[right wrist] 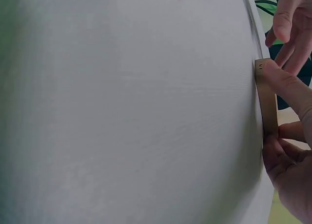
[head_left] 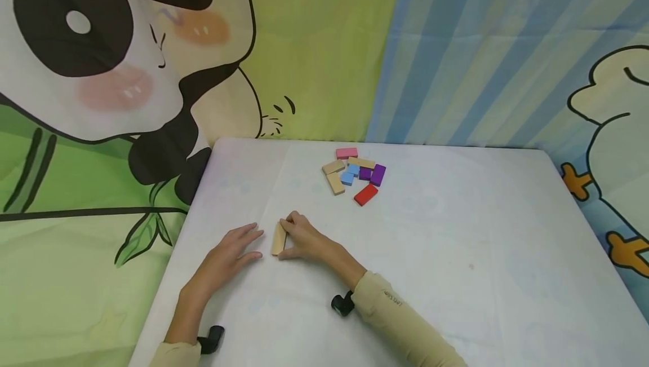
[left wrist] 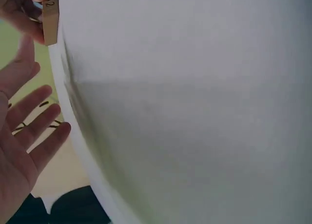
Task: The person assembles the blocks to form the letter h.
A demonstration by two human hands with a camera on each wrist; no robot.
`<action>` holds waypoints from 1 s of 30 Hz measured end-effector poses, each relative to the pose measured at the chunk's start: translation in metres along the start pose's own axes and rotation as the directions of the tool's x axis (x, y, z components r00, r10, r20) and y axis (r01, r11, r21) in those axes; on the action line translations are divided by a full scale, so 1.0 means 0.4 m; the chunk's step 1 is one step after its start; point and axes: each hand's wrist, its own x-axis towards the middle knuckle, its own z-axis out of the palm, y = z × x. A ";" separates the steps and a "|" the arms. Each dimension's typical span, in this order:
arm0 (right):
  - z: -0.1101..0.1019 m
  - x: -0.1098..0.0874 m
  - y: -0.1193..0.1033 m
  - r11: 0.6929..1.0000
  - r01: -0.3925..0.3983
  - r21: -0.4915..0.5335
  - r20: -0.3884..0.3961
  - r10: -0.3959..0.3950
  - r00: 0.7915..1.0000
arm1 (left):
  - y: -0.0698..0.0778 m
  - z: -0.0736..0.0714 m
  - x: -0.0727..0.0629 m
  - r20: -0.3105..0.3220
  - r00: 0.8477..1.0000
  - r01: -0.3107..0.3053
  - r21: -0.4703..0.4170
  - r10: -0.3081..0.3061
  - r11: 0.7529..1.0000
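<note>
A plain wooden block (head_left: 278,239) lies lengthwise on the white table, left of the middle in the head view. My right hand (head_left: 305,241) holds it by its two ends, thumb at the near end and fingers at the far end. The same block (right wrist: 267,104) shows in the right wrist view, with small dark marks near one end. To its left hovers my left hand (head_left: 229,259), fingers spread and apart from the block. In the left wrist view the left hand's palm (left wrist: 13,160) holds nothing.
Toward the back of the white table (head_left: 431,254) lies a loose group of blocks: a pink block (head_left: 347,153), a red block (head_left: 365,194), a purple block (head_left: 377,175), a blue block (head_left: 347,178), a wooden block (head_left: 335,183) and several others. A cartoon-printed curtain (head_left: 324,45) hangs behind.
</note>
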 end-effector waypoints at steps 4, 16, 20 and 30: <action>0.002 -0.006 0.003 0.999 -0.039 0.001 -0.017 0.039 0.999 | 0.009 -0.002 0.026 0.037 0.998 -0.058 0.035 0.056 0.998; 0.023 -0.016 0.010 0.999 -0.041 -0.010 -0.057 0.040 0.998 | 0.031 0.011 0.080 0.114 0.980 -0.180 0.155 0.163 0.971; -0.009 -0.029 0.033 0.997 -0.075 -0.001 -0.067 0.075 0.995 | 0.039 0.009 0.099 0.125 0.977 -0.191 0.145 0.174 0.971; -0.210 -0.071 0.196 0.975 -0.210 0.075 -0.224 0.222 0.949 | 0.035 0.005 0.110 0.152 0.982 -0.125 0.057 0.115 0.990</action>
